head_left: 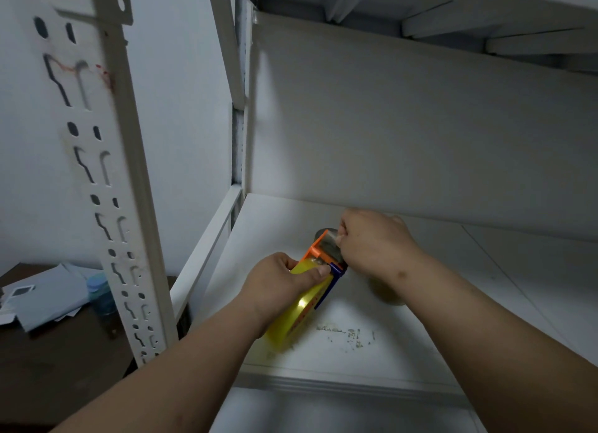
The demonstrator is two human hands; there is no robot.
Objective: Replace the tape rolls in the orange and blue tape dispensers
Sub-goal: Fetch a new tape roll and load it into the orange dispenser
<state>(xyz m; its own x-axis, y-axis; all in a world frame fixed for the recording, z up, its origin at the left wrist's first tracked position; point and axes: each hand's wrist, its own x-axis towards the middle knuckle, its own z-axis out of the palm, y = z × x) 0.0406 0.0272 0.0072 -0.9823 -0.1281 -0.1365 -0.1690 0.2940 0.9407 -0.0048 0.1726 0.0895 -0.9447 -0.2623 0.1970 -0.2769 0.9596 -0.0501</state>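
An orange and blue tape dispenser (326,258) is held above the white shelf board (453,303), with a yellowish roll of tape (299,313) seated in it. My left hand (281,283) grips the roll and dispenser body, thumb pressed on the tape near the blue side plate. My right hand (372,241) is closed at the dispenser's orange front end, pinching what looks like the tape end by the metal blade. A second, brownish roll (388,295) lies on the shelf, mostly hidden under my right wrist.
A slotted white rack upright (106,186) stands at left, and an upper shelf (453,11) hangs overhead. Scuffed residue (349,334) marks the board. On a dark table (58,361) at lower left lie papers (42,293) and a blue-capped bottle (100,296).
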